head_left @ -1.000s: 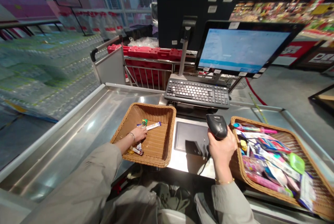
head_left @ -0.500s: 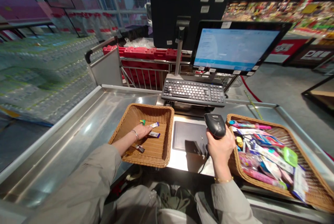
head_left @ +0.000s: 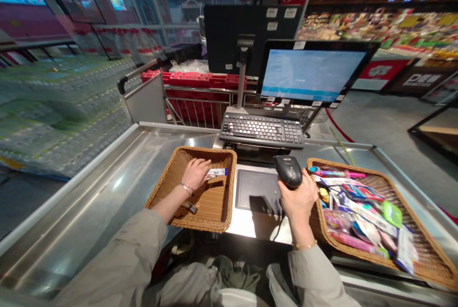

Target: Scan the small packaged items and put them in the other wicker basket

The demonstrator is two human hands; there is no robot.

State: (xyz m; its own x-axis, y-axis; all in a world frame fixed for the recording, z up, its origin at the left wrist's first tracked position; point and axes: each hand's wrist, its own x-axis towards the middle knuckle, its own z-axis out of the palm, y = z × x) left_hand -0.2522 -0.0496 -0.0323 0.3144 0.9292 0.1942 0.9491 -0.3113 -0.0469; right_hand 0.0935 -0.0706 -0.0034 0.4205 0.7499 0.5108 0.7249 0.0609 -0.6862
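Observation:
My left hand (head_left: 196, 174) is inside the left wicker basket (head_left: 214, 216), its fingers closed on a small white packet with a blue end (head_left: 217, 172). The packet hangs a little above the basket floor and throws a shadow there. A small dark packet (head_left: 190, 207) lies below my wrist. My right hand (head_left: 298, 199) grips a black handheld barcode scanner (head_left: 289, 171) above the counter, its head tilted forward. A cable runs down from the scanner.
Right of the scanner, another wicker basket (head_left: 429, 269) holds several packaged goods and brushes. A keyboard (head_left: 263, 128) and a lit monitor (head_left: 311, 75) stand ahead. The metal counter (head_left: 107, 187) has raised edges. Stacked bottles (head_left: 71, 92) are at far left.
My left hand has lifted the white packet off the basket floor. A green item seen at my fingers is no longer visible. The scanner stays in my right hand; the whole view has shifted slightly.

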